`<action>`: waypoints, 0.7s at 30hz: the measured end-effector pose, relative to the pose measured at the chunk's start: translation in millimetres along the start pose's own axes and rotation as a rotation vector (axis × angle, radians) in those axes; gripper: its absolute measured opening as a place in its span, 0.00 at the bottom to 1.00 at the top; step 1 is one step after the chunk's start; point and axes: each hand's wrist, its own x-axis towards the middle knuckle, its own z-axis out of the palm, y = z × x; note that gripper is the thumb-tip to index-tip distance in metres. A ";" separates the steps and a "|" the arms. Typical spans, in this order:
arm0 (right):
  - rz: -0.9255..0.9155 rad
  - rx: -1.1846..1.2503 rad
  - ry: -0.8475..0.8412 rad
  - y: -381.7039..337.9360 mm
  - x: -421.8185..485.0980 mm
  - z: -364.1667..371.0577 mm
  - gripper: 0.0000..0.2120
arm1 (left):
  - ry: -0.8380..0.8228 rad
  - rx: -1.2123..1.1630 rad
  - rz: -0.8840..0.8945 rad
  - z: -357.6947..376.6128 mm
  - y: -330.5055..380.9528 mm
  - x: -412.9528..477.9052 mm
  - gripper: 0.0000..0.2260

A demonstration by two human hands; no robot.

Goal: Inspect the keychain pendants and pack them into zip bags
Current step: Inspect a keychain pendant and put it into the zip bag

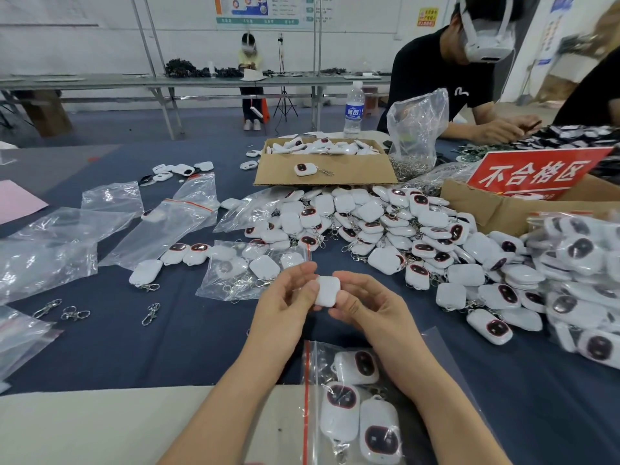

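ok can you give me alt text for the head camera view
The left hand and right hand pinch one white pendant over a dark blue table. A zip bag holding pendants lies near the wrists; a pile of pendants sits to the right.

Single view: a wide-angle camera worn on my head. It faces forward and tilts down onto the table (188,330). My forearms enter from the bottom edge. My left hand (288,297) and right hand (365,303) sit close to the lens, just below frame centre, both holding one pendant (327,290). The near table edge fills the lower left. The upper frame reaches the far wall (100,45). Straight lines bow toward the frame edges.
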 end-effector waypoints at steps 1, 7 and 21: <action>0.013 0.006 -0.008 -0.3 0.1 0.2 0.10 | 0.001 -0.010 0.002 -1.2 -0.8 0.7 0.12; 0.067 0.081 -0.003 1.6 2.2 -2.5 0.11 | -0.070 -0.044 0.048 -5.4 -0.1 1.9 0.23; -0.044 0.132 -0.018 7.3 4.4 -12.5 0.17 | -0.161 0.070 -0.054 3.1 4.2 -7.7 0.20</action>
